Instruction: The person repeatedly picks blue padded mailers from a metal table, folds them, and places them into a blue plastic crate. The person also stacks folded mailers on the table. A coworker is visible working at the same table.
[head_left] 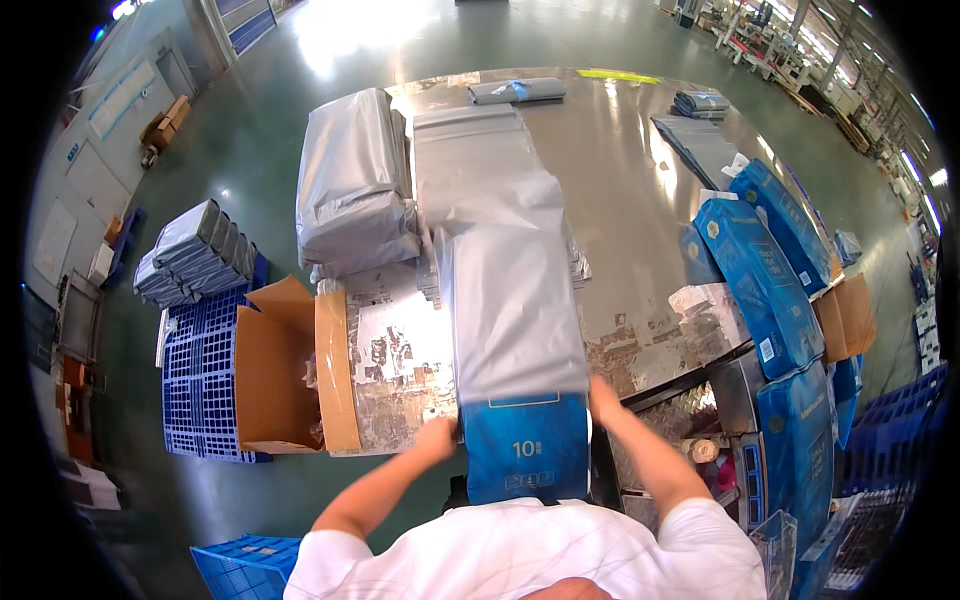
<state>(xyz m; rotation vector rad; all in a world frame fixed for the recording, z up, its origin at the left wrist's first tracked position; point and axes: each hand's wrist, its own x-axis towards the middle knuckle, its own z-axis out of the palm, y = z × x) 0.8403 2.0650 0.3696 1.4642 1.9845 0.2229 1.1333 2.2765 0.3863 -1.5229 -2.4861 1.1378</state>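
Observation:
In front of me a large blue package (525,450) lies with its far part inside a grey plastic bag (515,310). Its near end sticks out of the bag's mouth, close to my body. My left hand (437,438) is closed at the package's left edge, fingertips hidden. On the right, at the edge of the bag's mouth, my right hand (602,398) is closed, its fingers partly hidden behind the edge. Beyond the package, more flat grey bags (470,150) lie stacked. A taller pile of grey bags (350,180) stands to their left.
An open cardboard box (275,370) adjoins the worn metal table (620,250) at left, beside a blue pallet (195,385). Several blue packages (755,275) lie along the right side. A rolled grey bundle (515,92) rests at the far edge. A blue crate (240,565) stands lower left.

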